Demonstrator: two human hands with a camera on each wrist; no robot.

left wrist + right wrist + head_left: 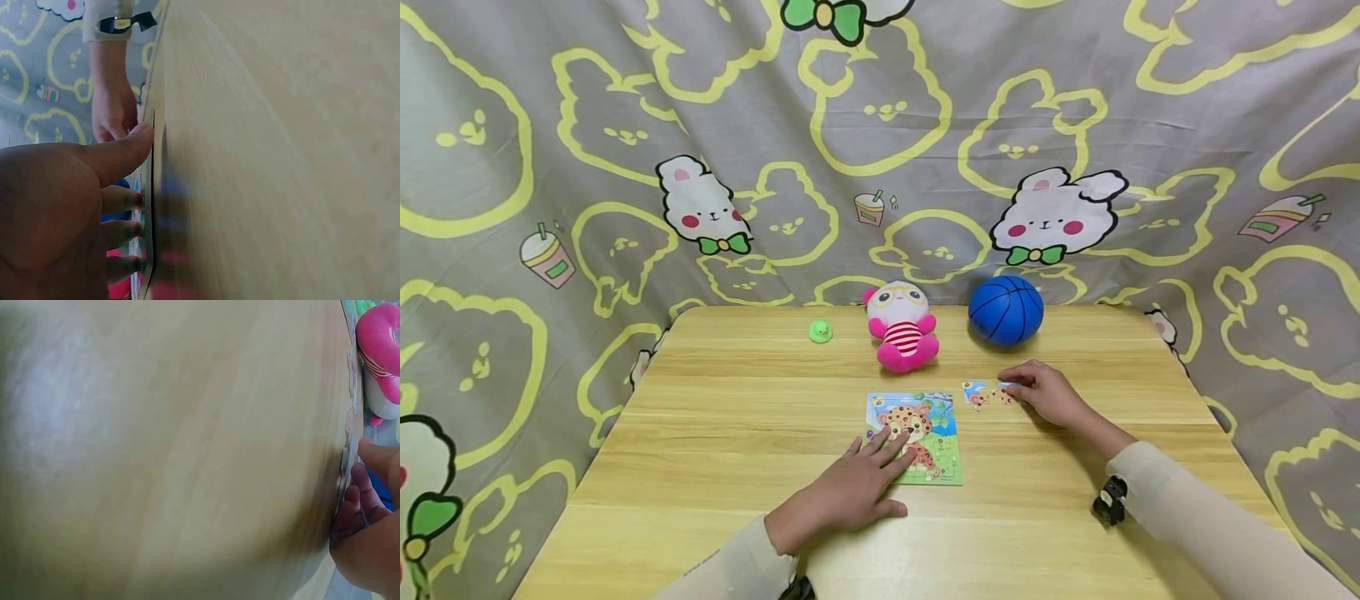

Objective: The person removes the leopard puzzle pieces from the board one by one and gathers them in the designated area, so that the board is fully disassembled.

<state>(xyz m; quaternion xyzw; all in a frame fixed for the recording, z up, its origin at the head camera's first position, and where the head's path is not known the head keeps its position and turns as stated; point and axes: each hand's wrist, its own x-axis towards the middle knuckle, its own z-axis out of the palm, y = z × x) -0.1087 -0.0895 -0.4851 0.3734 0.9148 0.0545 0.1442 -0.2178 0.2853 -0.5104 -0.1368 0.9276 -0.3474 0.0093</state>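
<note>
Bunny-print curtain [887, 108] behind a wood-grain table [715, 450]

At the table's far side, a pink-and-white plush panda [902, 337] sits left of a blue basketball [1006, 310]. Nearer, a square leopard puzzle [943, 450] lies flat, showing an orange spotted cub on green grass, with blue beyond. Across its near-left part the left hand [857, 483] spreads nearly straight fingers, gripping nothing. Farther right, the right hand [1045, 396] bends its fingers at the right puzzle piece [1002, 395]; whether it pinches or merely touches cannot be told. Just left lies the left puzzle piece [975, 395], blue with an ear. Only the left wrist view gives the puzzle's thin edge side-on; the right wrist view reveals curled fingers hidden from the head camera.
</note>
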